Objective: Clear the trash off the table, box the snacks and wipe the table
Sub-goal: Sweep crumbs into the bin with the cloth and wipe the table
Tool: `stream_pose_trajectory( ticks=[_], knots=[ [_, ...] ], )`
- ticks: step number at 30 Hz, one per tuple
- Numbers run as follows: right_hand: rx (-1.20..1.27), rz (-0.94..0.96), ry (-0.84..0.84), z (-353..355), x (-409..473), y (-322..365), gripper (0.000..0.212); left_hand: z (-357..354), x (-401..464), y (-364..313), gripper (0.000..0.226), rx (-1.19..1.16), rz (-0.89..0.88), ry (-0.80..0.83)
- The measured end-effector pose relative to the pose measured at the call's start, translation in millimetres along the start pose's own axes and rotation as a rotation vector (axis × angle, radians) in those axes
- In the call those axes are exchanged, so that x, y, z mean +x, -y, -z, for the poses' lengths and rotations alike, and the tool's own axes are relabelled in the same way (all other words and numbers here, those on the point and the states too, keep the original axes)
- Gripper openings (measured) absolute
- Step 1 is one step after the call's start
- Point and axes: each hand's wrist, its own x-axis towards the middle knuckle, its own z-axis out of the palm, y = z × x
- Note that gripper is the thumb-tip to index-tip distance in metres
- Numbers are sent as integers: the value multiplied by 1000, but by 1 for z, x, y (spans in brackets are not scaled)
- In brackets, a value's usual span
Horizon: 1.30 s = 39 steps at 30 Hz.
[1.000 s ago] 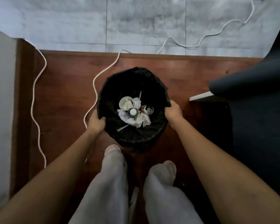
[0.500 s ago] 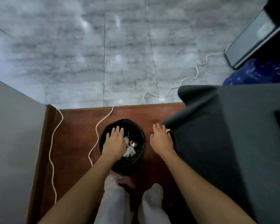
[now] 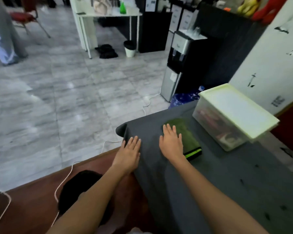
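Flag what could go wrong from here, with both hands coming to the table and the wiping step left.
The right hand is over the folded green cloth with the bright stripe; wiping may bunch the loose dark grey tablecloth.
The lidded translucent plastic box sits near the cloth and could get shoved by a wide stroke.
The black-lined trash bin and white cable lie underfoot: possible trip.

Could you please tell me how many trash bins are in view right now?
2: a black-lined bin on the floor beside the left forearm, and a white bin by the far white table.

Dim indoor light, motion-blurred throughout, with wide-angle bending at the edges.
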Motion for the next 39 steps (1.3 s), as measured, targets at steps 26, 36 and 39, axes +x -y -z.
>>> stream_pose_trajectory(
  ticks=[26,36,39],
  knots=[
    [158,-377,26,29,-64,-132,60,-44,19,-78,88,69,-234,149],
    [-16,-676,43,-5,-245,-154,69,-65,-20,-135,99,68,-650,267],
    [-72,-728,13,-17,-230,-141,80,-62,-19,-133,106,126,-659,300]
  ],
)
